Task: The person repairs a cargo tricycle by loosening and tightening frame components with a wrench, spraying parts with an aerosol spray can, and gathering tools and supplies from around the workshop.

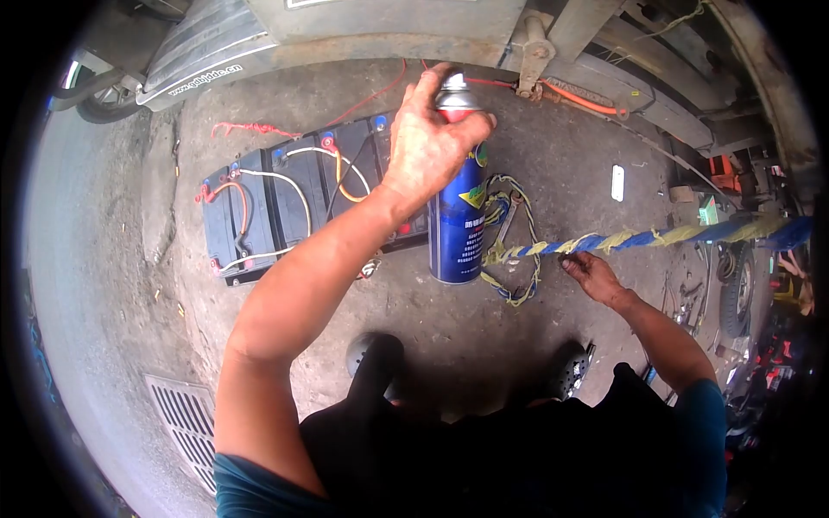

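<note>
My left hand [432, 138] is wrapped round the top of a blue spray can [456, 233], with a finger up by its silver nozzle. Black batteries [268, 207] joined by white, orange and black cables stand on the ground to the left of the can, partly behind my left forearm. My right hand [591, 278] is low at the right, just under a twisted blue and yellow rope [639, 239]; its fingers are curled and what they hold, if anything, is too small to make out. The rope's looped end lies right of the can.
A metal machine body [389, 26] runs across the top, with a red wire and an orange hose below it. A white object [617, 183] lies on the ground. Tools and a tyre [737, 289] are at the right, a drain grate [186, 423] at lower left.
</note>
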A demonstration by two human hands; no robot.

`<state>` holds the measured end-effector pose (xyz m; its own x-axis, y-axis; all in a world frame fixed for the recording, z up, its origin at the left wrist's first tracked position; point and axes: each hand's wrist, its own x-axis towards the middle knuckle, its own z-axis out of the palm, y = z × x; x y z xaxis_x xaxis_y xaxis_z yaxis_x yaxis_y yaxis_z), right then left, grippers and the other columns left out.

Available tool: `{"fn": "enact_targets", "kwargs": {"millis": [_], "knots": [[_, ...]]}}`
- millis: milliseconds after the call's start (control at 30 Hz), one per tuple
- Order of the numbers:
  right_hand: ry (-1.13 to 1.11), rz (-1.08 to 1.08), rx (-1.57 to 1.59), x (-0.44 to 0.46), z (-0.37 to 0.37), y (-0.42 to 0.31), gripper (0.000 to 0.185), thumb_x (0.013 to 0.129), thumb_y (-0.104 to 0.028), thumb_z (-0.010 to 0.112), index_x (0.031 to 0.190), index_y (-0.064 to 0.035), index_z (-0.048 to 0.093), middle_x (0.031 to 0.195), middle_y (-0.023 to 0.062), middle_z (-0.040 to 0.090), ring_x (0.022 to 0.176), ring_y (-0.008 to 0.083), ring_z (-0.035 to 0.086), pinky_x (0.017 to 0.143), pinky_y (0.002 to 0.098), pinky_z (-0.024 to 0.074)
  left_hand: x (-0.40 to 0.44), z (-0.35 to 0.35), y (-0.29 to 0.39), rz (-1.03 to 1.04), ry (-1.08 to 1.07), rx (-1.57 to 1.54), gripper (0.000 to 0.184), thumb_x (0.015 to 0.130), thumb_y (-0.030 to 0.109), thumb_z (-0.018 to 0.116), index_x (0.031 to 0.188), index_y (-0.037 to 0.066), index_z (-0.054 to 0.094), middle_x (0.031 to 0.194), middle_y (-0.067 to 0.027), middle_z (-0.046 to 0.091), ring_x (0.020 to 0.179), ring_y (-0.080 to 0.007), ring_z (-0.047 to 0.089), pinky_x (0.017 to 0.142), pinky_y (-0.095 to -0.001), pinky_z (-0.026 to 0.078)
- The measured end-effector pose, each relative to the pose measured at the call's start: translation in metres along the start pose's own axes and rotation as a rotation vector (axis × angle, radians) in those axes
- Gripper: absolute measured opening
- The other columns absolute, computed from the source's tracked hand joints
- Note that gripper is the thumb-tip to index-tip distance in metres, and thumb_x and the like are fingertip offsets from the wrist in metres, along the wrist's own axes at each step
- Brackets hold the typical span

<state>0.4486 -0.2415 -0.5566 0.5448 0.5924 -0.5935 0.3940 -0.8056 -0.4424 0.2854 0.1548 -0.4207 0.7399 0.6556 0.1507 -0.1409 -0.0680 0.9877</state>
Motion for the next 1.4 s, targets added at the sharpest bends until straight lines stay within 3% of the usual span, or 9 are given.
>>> {"fn": "enact_targets", "kwargs": {"millis": [100, 233, 467, 800, 900, 1400], "knots": [[-0.041, 0.005, 0.037, -0.006, -0.007, -0.016, 0.046, 0.096, -0.035, 0.055, 0.125, 0.0011, 0.052, 0.119, 0.0126, 0.060, 0.112, 0.0207, 0.056, 0.099, 0.0316, 0.0417, 0.000, 0.001, 0.001, -0.023, 0.001, -0.028, 0.066, 0.074, 0.009, 0.072, 0.130, -0.007, 0.040, 0.096, -0.0157, 0.067, 0.086, -0.0185, 0.064, 0.077, -0.0299, 0.052], [-0.015, -0.020, 0.010, 0.001, 0.002, 0.007, 0.046, 0.096, -0.035, 0.055, 0.125, 0.0005, 0.053, 0.118, 0.0121, 0.061, 0.112, 0.0205, 0.056, 0.099, 0.0316, 0.0415, 0.000, -0.001, 0.007, 0.021, 0.048, 0.171, 0.065, 0.073, 0.010, 0.073, 0.128, -0.006, 0.043, 0.096, -0.0154, 0.066, 0.084, -0.0185, 0.064, 0.075, -0.0302, 0.052], [-0.053, -0.004, -0.009, -0.005, -0.003, -0.004, 0.048, 0.096, -0.038, 0.055, 0.125, 0.0005, 0.052, 0.118, 0.0122, 0.061, 0.111, 0.0210, 0.056, 0.099, 0.0319, 0.0418, 0.001, 0.002, 0.002, -0.003, 0.038, 0.049, 0.064, 0.073, 0.010, 0.073, 0.127, -0.006, 0.044, 0.096, -0.0152, 0.065, 0.084, -0.0183, 0.064, 0.074, -0.0304, 0.053], [-0.066, -0.028, -0.020, -0.006, -0.002, -0.001, 0.048, 0.096, -0.039, 0.054, 0.122, 0.0016, 0.053, 0.116, 0.0137, 0.061, 0.110, 0.0226, 0.057, 0.097, 0.0327, 0.0430, 0.002, -0.002, 0.002, 0.023, 0.061, 0.111, 0.066, 0.071, 0.013, 0.075, 0.126, -0.007, 0.045, 0.097, -0.0150, 0.066, 0.084, -0.0188, 0.064, 0.075, -0.0304, 0.053], [-0.074, -0.011, -0.066, -0.008, -0.003, -0.006, 0.064, 0.092, -0.050, 0.050, 0.127, 0.0041, 0.051, 0.126, 0.0257, 0.055, 0.119, 0.0396, 0.050, 0.101, 0.0422, 0.0397, 0.002, -0.002, 0.004, 0.013, 0.058, 0.121, 0.066, 0.071, 0.014, 0.075, 0.127, -0.006, 0.045, 0.098, -0.0149, 0.066, 0.084, -0.0188, 0.064, 0.075, -0.0304, 0.052], [-0.106, 0.000, -0.050, -0.013, -0.005, -0.008, 0.063, 0.092, -0.050, 0.052, 0.123, 0.0050, 0.053, 0.120, 0.0269, 0.057, 0.114, 0.0406, 0.053, 0.098, 0.0432, 0.0416, 0.003, 0.000, 0.001, 0.017, 0.045, 0.053, 0.064, 0.072, 0.010, 0.074, 0.126, -0.007, 0.045, 0.097, -0.0137, 0.066, 0.085, -0.0176, 0.063, 0.075, -0.0299, 0.052]]}}
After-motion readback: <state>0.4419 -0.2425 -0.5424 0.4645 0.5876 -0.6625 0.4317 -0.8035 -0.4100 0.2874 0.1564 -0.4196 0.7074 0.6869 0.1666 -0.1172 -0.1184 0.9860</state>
